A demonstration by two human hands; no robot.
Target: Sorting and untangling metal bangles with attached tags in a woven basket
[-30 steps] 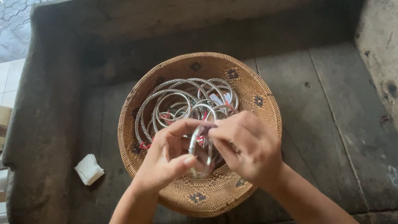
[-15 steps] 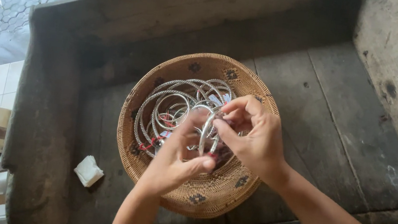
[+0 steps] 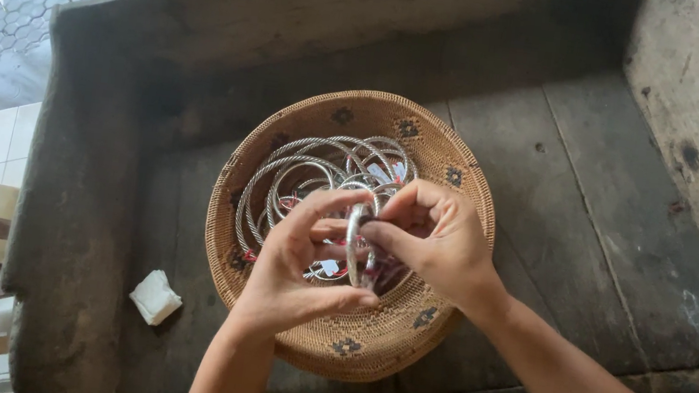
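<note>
Currently silver bangle (image 3: 354,246) stands on edge over the woven basket (image 3: 458,183) between both hands, ring plane running near-to-far; left hand (image 3: 293,261) pinches it top and bottom, right hand (image 3: 437,243) pinches its upper rim, equally near.

Round woven basket (image 3: 427,144) at centre of a dark wooden trough (image 3: 614,211), holding a heap of silver bangles (image 3: 308,174). Left hand (image 3: 293,261) and right hand (image 3: 433,242) meet above it, both pinching one upright bangle (image 3: 353,241). White paper scrap (image 3: 155,297) at eight o'clock, apart from the basket.
</note>
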